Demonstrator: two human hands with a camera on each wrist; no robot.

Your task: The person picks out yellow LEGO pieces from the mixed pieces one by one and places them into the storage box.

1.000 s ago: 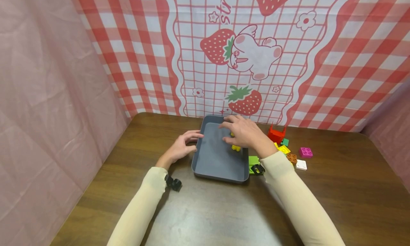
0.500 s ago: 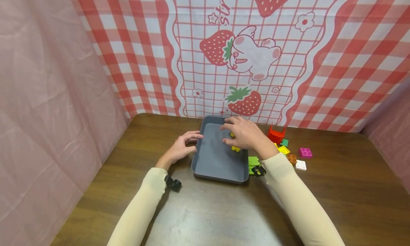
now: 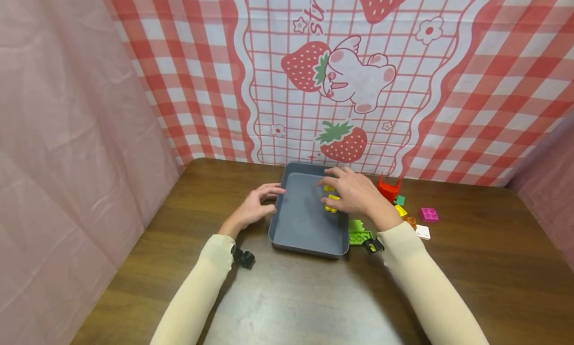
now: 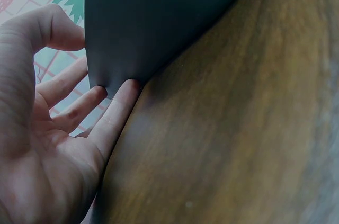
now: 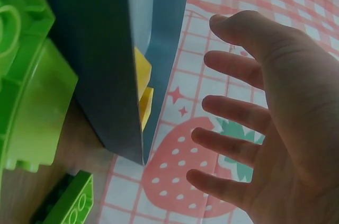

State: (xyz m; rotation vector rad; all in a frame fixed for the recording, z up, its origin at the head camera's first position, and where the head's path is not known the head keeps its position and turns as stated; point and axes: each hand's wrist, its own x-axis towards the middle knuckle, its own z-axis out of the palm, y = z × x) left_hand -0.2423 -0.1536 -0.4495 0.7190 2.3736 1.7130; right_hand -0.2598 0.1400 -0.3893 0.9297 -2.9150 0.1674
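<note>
A dark grey rectangular tray point(image 3: 300, 223) sits on the wooden table. My left hand point(image 3: 253, 205) is at its left side; in the left wrist view its fingertips touch the tray's outer wall point(image 4: 137, 23). My right hand point(image 3: 356, 193) hovers over the tray's right edge, fingers spread and holding nothing in the right wrist view. Below its fingers, two yellow toy bricks lie inside the tray, one nearer point(image 3: 332, 204) and one farther point(image 3: 329, 188), partly covered by the hand. A light green toy brick piece point(image 3: 358, 237) lies outside, beside the tray's right wall.
Right of my right hand are a red forked piece point(image 3: 388, 189), a teal brick point(image 3: 400, 200), a yellow piece point(image 3: 400, 211), a brown brick point(image 3: 410, 221), a white brick point(image 3: 423, 232) and a magenta brick point(image 3: 429, 215). A checked strawberry cloth point(image 3: 343, 143) hangs behind the table.
My right hand has shifted a little to the right, showing more of the yellow bricks and the green piece. My left hand and the tray stay put.
</note>
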